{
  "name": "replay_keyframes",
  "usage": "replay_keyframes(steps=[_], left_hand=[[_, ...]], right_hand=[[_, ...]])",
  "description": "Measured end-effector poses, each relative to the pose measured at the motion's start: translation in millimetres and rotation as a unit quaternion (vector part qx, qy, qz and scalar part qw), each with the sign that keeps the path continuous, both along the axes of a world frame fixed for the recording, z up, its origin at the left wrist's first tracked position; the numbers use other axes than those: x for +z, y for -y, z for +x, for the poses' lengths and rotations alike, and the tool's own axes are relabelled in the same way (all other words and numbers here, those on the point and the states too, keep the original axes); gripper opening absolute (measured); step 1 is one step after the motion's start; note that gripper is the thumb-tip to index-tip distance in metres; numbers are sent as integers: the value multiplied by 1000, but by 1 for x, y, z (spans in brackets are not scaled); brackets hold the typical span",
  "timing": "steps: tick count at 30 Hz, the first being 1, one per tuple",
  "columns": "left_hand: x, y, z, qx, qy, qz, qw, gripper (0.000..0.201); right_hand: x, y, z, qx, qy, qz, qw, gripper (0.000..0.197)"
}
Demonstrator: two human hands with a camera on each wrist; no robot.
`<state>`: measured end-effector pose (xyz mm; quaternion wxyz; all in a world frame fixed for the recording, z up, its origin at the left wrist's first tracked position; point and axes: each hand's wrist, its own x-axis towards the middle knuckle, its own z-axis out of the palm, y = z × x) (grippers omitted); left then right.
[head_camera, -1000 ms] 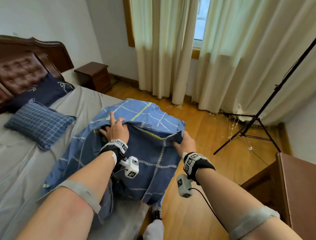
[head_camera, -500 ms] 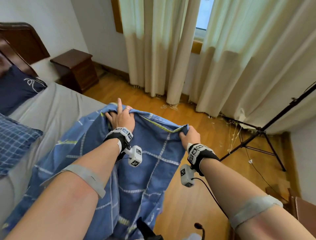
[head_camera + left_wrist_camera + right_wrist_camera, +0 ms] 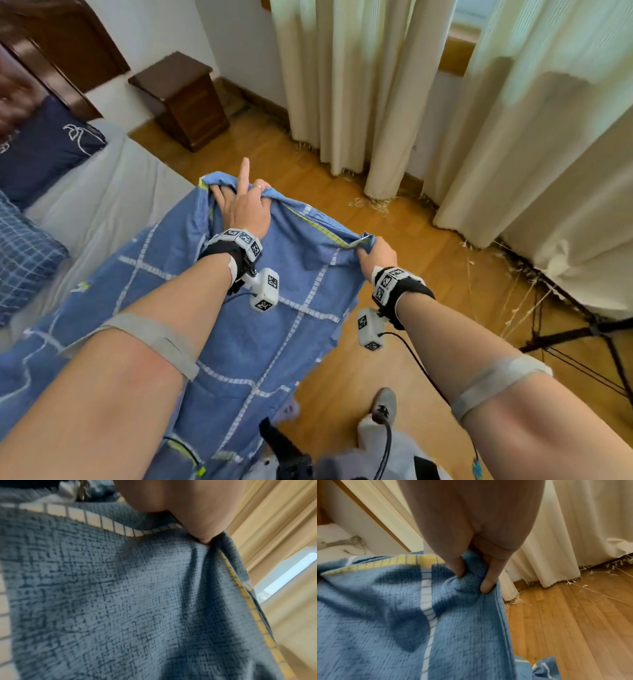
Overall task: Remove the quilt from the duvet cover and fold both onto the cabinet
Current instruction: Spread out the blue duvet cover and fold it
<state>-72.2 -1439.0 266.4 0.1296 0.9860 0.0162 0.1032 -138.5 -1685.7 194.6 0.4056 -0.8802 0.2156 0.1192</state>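
Both hands pinch the blue duvet cover point(image 3: 267, 329) top edge: left hand point(image 3: 245, 209), right hand point(image 3: 378, 251), over bare floor point(image 3: 428, 274)

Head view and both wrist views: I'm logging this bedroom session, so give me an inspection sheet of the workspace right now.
Surface: bed with grey sheet; the cabinet is not in view.
Job's things: blue checked duvet cover held up by its top edge, draping over the bed edge; quilt not seen.
Clutter: two blue pillows at the bed head.
Hands: left hand grips the top edge, one finger straight up; right hand pinches the other corner.
Cables: black cable from the right wrist camera.
Surroundings: wooden floor, cream curtains, nightstand, black tripod legs.
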Motion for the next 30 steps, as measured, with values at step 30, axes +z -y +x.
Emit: replay_keyframes(steps=[30], left_hand=[[-64,34,206,201,-331,-74,919,30]], right_hand=[[-18,-17,371,399,-174,-19,900,40]])
